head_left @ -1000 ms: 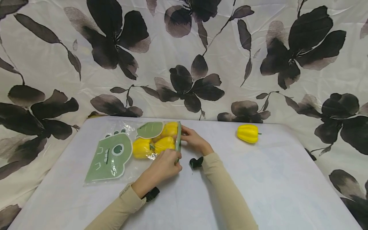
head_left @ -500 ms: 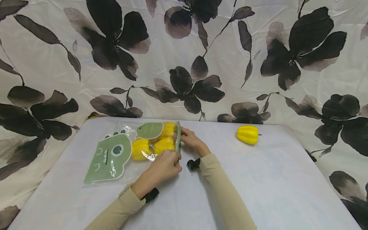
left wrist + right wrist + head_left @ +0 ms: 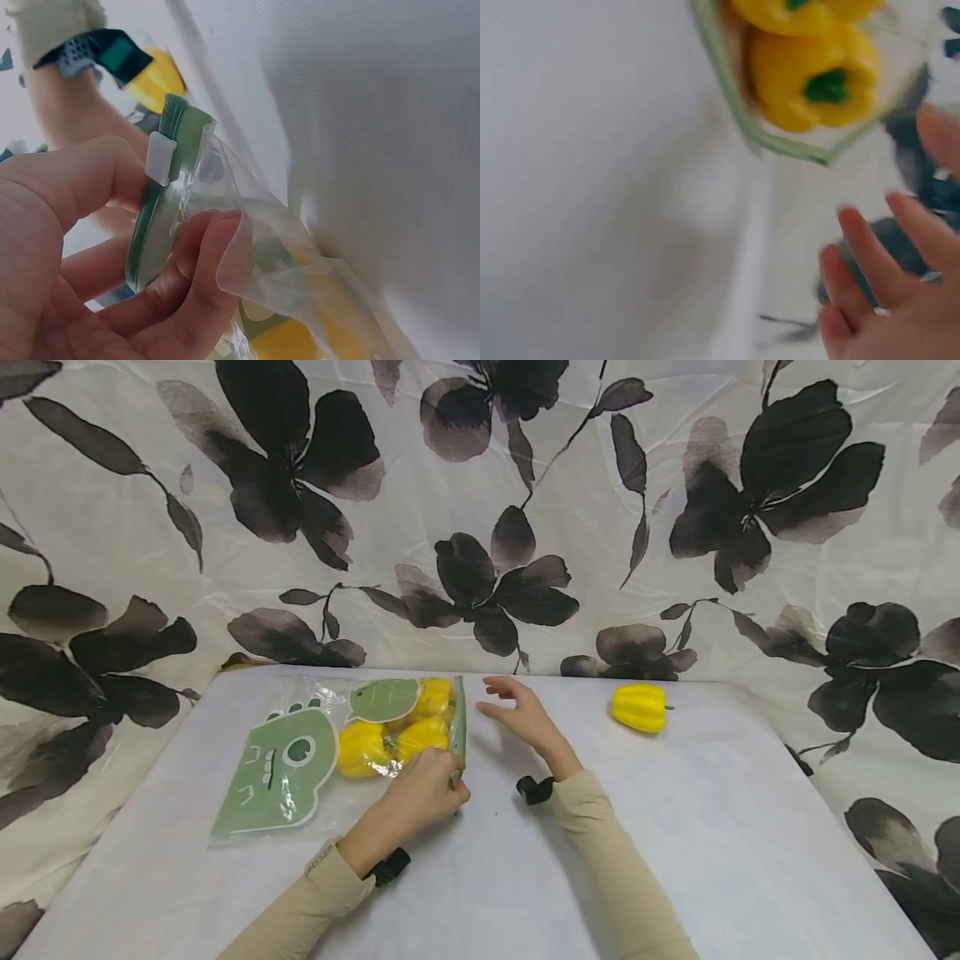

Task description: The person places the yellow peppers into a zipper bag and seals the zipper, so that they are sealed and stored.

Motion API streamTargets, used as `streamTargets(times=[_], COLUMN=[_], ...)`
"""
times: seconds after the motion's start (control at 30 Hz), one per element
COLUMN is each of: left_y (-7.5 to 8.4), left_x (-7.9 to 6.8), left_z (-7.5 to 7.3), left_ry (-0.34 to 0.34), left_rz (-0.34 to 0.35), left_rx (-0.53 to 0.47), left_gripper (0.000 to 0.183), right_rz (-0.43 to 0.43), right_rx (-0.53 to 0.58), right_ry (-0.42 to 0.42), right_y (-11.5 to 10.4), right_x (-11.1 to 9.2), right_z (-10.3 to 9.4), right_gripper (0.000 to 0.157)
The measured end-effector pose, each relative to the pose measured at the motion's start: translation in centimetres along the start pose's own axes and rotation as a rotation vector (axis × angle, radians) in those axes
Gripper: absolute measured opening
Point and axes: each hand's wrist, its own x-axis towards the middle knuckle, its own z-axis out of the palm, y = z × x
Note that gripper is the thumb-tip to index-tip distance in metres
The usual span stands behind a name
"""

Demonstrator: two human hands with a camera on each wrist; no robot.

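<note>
A clear zip bag point(image 3: 296, 793) with a green dinosaur print lies on the left half of the table. Inside it are several yellow bell peppers point(image 3: 362, 752), with green stems visible in the right wrist view. My left hand point(image 3: 423, 793) pinches the near end of the bag's green zip edge point(image 3: 460, 718). In the left wrist view, a white slider point(image 3: 160, 158) sits on this edge by my thumb. To the right of the bag, my right hand point(image 3: 525, 718) hovers with fingers spread, touching nothing. The mouth stands apart in the right wrist view.
One loose yellow bell pepper point(image 3: 640, 708) lies near the far right of the white-covered table point(image 3: 720, 843). A floral curtain point(image 3: 397, 510) hangs behind the table's far edge. Black wrist cameras are strapped under both sleeves.
My right hand has let go of the zip edge's far end and moved right, its fingers spreading. My left hand keeps its pinch. The loose pepper stays on the table.
</note>
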Motion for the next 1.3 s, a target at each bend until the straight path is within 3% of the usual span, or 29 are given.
streamTargets(times=[0.17,0.3,0.37,0.43,0.53,0.67,0.77,0.87,1.03,1.3], left_y=[-0.1,-0.1,-0.1,0.0,0.0,-0.1,-0.1,-0.2,-0.2,-0.1], left_x=[0.0,-0.2,-0.2,-0.2,-0.2,-0.2,-0.2,-0.1,-0.2,-0.2], left_z=[-0.1,-0.3,-0.3,-0.2,-0.2,-0.1,0.0,0.0,0.1,-0.1], left_ry=[0.010,0.009,0.002,-0.007,-0.009,-0.008,-0.010,-0.010,-0.007,-0.017], left_rz=[-0.004,-0.015,-0.022,-0.033,-0.044,-0.052,-0.050,-0.046,-0.041,-0.045], left_rx=[-0.013,-0.028,-0.033,-0.039,-0.040,-0.031,-0.032,-0.033,-0.025,-0.029], left_gripper=[0.030,0.028,0.027,0.026,0.027,0.028,0.027,0.026,0.028,0.028], right_rz=[-0.151,-0.202,-0.181,-0.101,0.063,0.278,0.393,0.463,0.478,0.471], right_rx=[-0.076,-0.117,-0.137,-0.144,-0.150,-0.126,-0.105,-0.104,-0.096,-0.056], right_ry=[0.406,0.722,0.877,1.011,1.125,1.103,1.006,0.880,0.732,0.738], right_y=[-0.6,-0.4,0.1,0.9,2.3,4.3,5.6,6.8,7.9,8.3], right_x=[-1.4,-2.6,-3.1,-3.4,-3.6,-3.8,-3.9,-4.0,-4.0,-4.1], right_z=[-3.2,-5.7,-7.0,-8.0,-9.3,-10.2,-10.5,-10.4,-9.9,-10.0], right_gripper=[0.036,0.035,0.040,0.050,0.071,0.101,0.115,0.119,0.114,0.098])
